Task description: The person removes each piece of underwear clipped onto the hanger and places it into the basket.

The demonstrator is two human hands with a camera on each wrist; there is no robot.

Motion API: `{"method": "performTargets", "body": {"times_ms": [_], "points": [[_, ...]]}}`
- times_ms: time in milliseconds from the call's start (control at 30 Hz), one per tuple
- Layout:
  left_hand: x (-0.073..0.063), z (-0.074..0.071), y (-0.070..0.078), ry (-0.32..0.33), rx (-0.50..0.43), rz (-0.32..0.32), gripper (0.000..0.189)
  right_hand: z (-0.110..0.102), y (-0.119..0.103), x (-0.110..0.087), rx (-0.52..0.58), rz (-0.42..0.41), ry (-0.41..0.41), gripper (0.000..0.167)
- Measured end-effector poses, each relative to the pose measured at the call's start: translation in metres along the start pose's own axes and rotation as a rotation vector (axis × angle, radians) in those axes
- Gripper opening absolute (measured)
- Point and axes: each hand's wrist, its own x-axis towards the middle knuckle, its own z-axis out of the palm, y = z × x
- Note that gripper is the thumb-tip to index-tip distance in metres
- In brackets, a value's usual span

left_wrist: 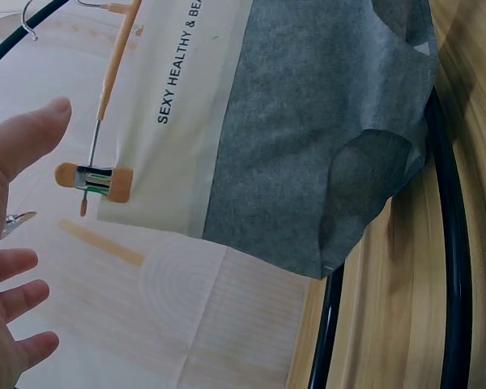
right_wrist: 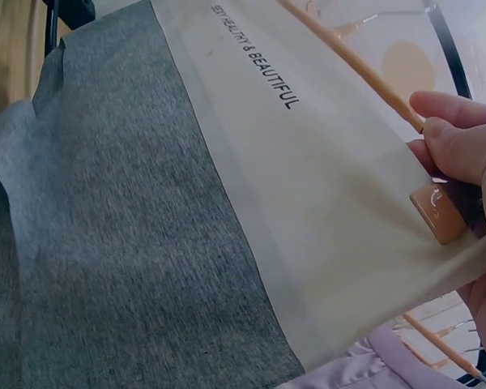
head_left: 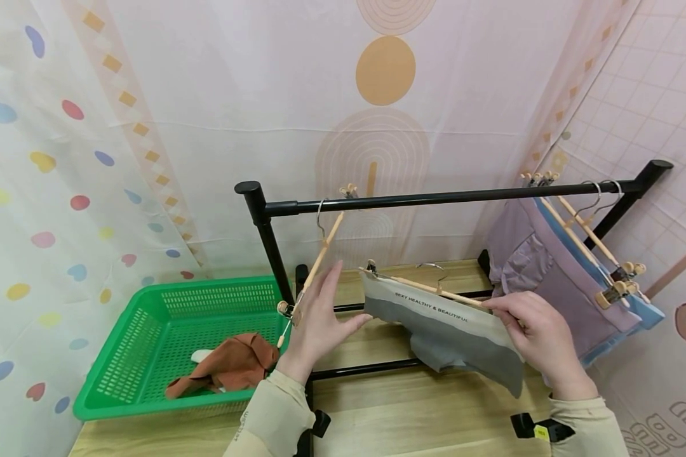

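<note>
Grey garment (head_left: 448, 333) with printed cream waistband (right_wrist: 308, 186), clipped to a wooden hanger (head_left: 457, 296) below the black rail (head_left: 434, 198) and above the worktop (head_left: 389, 406). Right hand (head_left: 540, 333): thumb and fingers pinched on the hanger bar, near the right-hand clip (right_wrist: 439, 215). Left hand (head_left: 320, 317): wide, with straight fingers and outspread thumb, just beside a second hanger (head_left: 323, 251) on the rail. At left, green basket (head_left: 223, 304) with rust-brown cloth (head_left: 242, 365); at right, lilac garment (head_left: 540, 273) on the rail.

Step in hand, by appearance: guiding of the clipped garment on its hanger near the rail. Best done with the weight borne by the bar rather than the cloth, and with the waistband taut between the right-hand clip and the left-hand clip (left_wrist: 121, 185). Also advisable: levelling of the bar, in the head view sloping down to the right, and support at the free left end.

Hard to make out: contact between left hand and second hanger, impossible to tell; right-hand clip, partly behind the fingers; hook (head_left: 431, 264), thin and faint; lettering, cut off in the left wrist view; white item (head_left: 201, 355), mostly under the rust-brown cloth; back of the grey garment, hidden.
</note>
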Motion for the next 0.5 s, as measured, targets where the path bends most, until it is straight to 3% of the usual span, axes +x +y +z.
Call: {"method": "performTargets", "body": {"times_ms": [333,500], "points": [[-0.001,0.001,-0.003,0.017,-0.017,0.100,0.098,0.010,-0.002,0.000,0.053,-0.054,-0.058,0.036],[0.000,0.006,-0.005,0.050,-0.059,0.188,0.093,0.015,-0.003,0.000,0.078,-0.085,-0.059,0.034]]}}
